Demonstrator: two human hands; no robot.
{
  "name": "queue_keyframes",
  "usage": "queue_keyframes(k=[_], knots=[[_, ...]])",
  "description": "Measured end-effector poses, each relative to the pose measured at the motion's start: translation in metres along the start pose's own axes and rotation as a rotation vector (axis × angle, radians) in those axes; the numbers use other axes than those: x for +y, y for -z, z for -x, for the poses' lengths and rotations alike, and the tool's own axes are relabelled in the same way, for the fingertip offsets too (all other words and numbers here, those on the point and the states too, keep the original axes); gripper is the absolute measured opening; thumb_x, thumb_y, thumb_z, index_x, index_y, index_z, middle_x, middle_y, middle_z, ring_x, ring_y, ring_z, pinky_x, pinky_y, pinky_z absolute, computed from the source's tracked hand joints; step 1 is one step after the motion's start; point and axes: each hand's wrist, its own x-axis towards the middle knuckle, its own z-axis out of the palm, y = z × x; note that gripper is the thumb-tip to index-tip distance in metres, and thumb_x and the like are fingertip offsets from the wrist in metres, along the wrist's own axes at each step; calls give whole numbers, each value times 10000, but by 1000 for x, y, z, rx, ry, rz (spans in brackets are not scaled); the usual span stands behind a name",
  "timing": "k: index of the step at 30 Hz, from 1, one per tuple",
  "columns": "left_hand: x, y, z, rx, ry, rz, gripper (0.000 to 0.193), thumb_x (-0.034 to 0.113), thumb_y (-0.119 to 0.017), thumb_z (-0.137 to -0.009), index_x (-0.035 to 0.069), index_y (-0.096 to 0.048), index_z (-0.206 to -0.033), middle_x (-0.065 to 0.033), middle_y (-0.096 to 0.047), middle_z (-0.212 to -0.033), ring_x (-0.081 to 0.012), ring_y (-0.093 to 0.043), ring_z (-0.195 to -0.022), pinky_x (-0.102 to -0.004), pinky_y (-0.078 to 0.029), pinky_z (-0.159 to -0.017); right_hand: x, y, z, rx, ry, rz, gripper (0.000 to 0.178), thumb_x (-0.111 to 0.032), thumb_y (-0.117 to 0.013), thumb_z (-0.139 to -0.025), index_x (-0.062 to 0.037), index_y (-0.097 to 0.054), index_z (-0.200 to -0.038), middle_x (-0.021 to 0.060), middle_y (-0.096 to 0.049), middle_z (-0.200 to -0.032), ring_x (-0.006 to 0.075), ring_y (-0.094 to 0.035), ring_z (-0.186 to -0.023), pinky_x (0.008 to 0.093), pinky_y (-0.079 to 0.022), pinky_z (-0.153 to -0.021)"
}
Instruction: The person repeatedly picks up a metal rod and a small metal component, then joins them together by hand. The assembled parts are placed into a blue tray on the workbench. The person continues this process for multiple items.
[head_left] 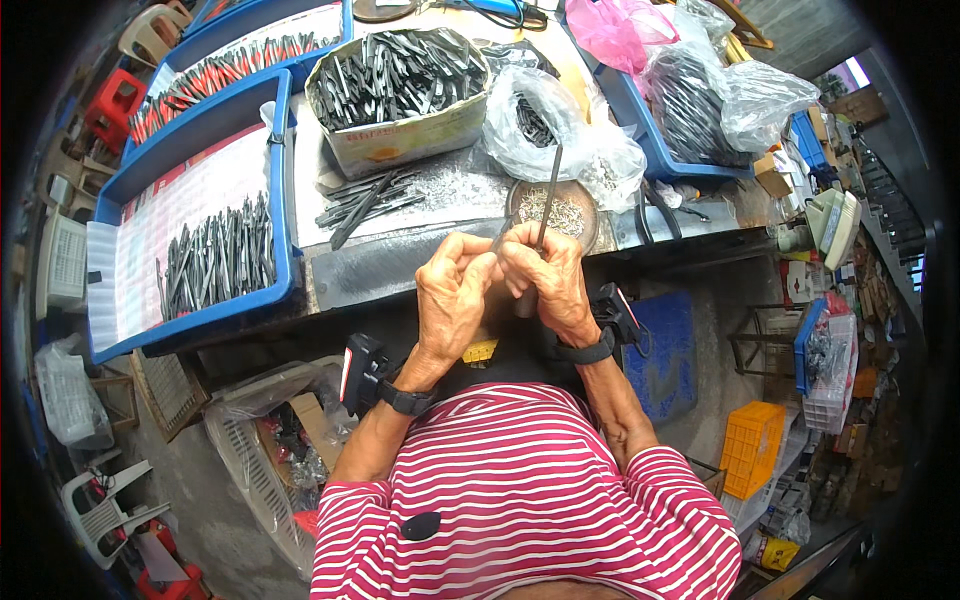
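Note:
Both my hands meet just in front of the bench edge. My left hand (452,295) is closed in a pinch on a thin dark strip (502,232), mostly hidden by the fingers. My right hand (556,280) grips a long dark rod-like tool (554,185), its thin end pointing up and away and its thicker end below the palm. The fingertips of both hands nearly touch around the strip. Just beyond them sits a round dish (590,238) of small pale metal parts. Several loose black strips (365,203) lie on the bench to the left.
A tub (400,150) heaped with black strips stands behind. Blue trays (285,215) holding more strips are at left; another blue tray (690,168) with bagged strips is at right. A clear plastic bag (610,165) lies near the dish. An orange crate (752,450) stands at lower right.

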Motion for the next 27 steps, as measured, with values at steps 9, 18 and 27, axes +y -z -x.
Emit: queue_keyframes(k=[9, 18, 27], knots=[[2, 2, 1, -23, 77, 37, 85, 46, -539, -867, -9, -534, -932, -18, -570, -680, -19, -419, -514, -157, -323, -432, -1, 2, 1, -5, 31, 147, 144, -110, -551, -850, -4, -549, -753, 17, -532, -606, 47, -432, -478, 181, -340, -441], [-4, -3, 1, 99, -388, -472, 80, -57, -544, -809, -30, -567, -880, -98, -601, -658, -129, -618, -624, -249, -477, -558, -2, 0, 4, 9, 30, 170, 161, -114, -560, -853, 2, -540, -743, 5, -497, -608, 50, -412, -477, 191, -341, -442], [-7, -1, -1, 87, -642, -638, 156, -109, -546, -755, -26, -553, -887, -163, -573, -717, -292, -612, -626, -315, -460, -547, -3, -3, 6, -5, -34, -14, 151, -96, -555, -852, 15, -531, -751, 5, -461, -596, 50, -384, -495, 193, -336, -450]])
